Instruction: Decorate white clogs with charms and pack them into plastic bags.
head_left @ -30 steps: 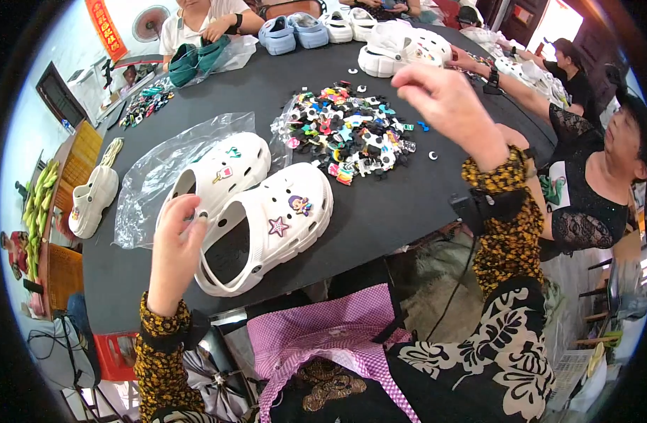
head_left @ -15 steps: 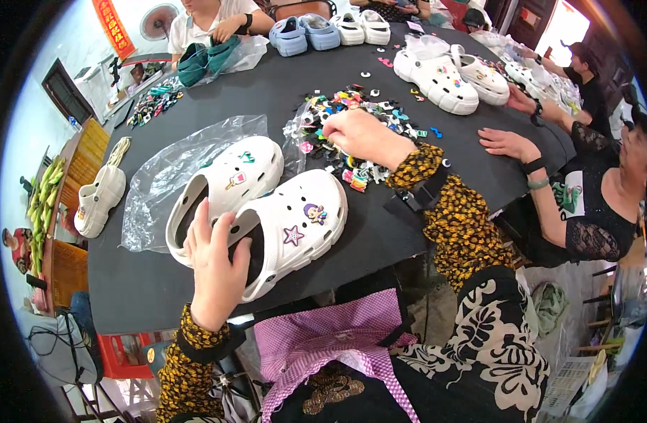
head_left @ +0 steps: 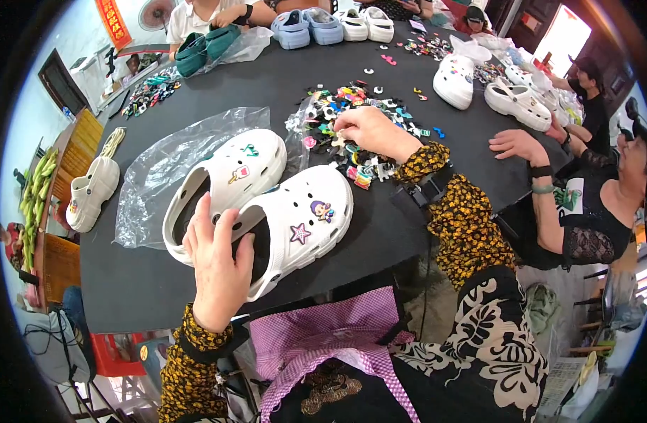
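A pair of white clogs lies side by side before me: the left clog [head_left: 249, 163] bears a green charm and a pink-and-white charm, the right clog [head_left: 306, 218] a purple-haired figure and a star. My left hand [head_left: 219, 264] grips their heel ends where the two meet, thumb down by the right clog's opening. Over a heap of small colourful shoe charms [head_left: 366, 173] bends my right hand [head_left: 380, 135], its fingers pinched on a cream-coloured charm [head_left: 339, 139] at the heap's near left side. The fingertips are partly hidden.
Clear plastic bag [head_left: 147, 204] lies under the clogs; another white clog [head_left: 94, 194] stands on its side at the left. Blue clogs [head_left: 292, 29] and white ones sit at the far edge. At right, a co-worker's hand [head_left: 519, 146] rests on the black table [head_left: 408, 233].
My right hand has come down slightly to the right, and a cream charm now shows at its fingertips. My left hand stays on the clogs. At right, the co-worker's two white clogs have moved apart.
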A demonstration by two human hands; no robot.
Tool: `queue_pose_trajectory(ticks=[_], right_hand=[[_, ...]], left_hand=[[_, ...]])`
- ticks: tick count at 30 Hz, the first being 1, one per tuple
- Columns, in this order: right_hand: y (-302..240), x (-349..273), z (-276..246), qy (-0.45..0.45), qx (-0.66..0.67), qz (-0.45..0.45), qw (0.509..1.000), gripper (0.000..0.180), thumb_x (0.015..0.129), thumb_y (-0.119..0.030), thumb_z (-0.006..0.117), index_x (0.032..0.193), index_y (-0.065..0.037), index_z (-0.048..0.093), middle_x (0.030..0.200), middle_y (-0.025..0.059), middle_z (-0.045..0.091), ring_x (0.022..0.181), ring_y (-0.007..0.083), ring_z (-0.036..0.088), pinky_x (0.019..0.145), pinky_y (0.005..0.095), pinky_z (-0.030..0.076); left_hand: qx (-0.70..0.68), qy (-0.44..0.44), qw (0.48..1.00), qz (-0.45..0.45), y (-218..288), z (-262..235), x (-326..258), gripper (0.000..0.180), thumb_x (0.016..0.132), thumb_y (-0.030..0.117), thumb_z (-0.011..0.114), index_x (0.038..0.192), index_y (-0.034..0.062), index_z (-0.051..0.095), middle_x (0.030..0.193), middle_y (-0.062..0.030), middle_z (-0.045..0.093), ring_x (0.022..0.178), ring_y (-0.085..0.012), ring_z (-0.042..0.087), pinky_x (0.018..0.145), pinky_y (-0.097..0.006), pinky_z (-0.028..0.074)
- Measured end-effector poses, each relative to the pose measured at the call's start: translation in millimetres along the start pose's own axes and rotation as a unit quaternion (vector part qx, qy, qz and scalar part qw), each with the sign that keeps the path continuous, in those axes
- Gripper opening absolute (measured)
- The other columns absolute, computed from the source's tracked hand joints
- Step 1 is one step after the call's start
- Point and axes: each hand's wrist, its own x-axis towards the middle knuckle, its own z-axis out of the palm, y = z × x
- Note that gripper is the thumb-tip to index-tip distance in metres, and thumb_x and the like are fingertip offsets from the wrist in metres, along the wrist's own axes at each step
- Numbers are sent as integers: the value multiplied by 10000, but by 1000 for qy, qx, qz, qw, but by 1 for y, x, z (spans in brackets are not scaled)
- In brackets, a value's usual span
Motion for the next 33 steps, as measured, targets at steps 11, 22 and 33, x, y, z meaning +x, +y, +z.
queue_pose_trajectory(ticks=[11,22,33], right_hand=[[4,-23,-16,78,-58,18,995,230,850,-57,584,1065,-6,650,1055,189,668,990,290,642,851,364,503],[-7,-5,29,28,-75,-117,990,165,827,-116,620,927,1,676,883,173,660,870,343,622,810,419,486],[-11,-7,36,6,-134,-108,985,146,775,-65,623,902,2,593,869,159,606,907,339,577,821,428,453]], left_hand=[[0,7,1000,5,1,2,-1,412,780,65,678,1171,32,552,1428,-249,365,1247,-423,401,1029,-480,315],[13,4,1000,1,1,1,-2,398,785,62,672,1163,30,552,1431,-247,358,1251,-422,397,1031,-480,313],[-7,27,999,15,-1,1,-1,407,778,67,672,1167,37,556,1398,-241,401,1210,-421,427,1022,-486,318]])
